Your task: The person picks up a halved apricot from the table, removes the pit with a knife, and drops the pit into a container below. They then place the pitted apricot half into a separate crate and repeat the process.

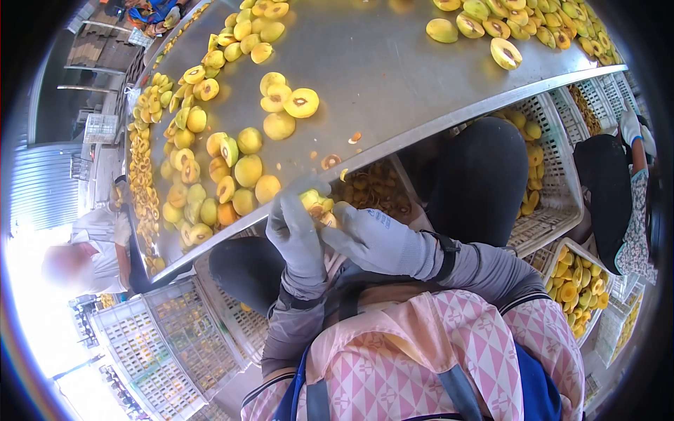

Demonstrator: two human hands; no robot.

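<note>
My left hand point(298, 228), in a grey glove, is closed around a cut yellow peach point(314, 203) just off the table's near edge. Close against it, my right hand point(382, 240) is also gloved and has its fingers curled in at the peach. Whatever tool those right fingers may hold is hidden. Whole and halved peaches point(248, 170) lie on the metal table point(372, 84) to the left, some halves with the brown pit showing. A loose brown pit point(331, 162) and small scraps rest near the edge.
Below the edge, a container holds pits and scraps point(375, 188). White plastic crates point(554, 186) with peaches stand at the right, and more crates point(151, 344) at the lower left. More peaches point(505, 54) lie at the table's far right. Other people point(102, 249) sit at the left and right.
</note>
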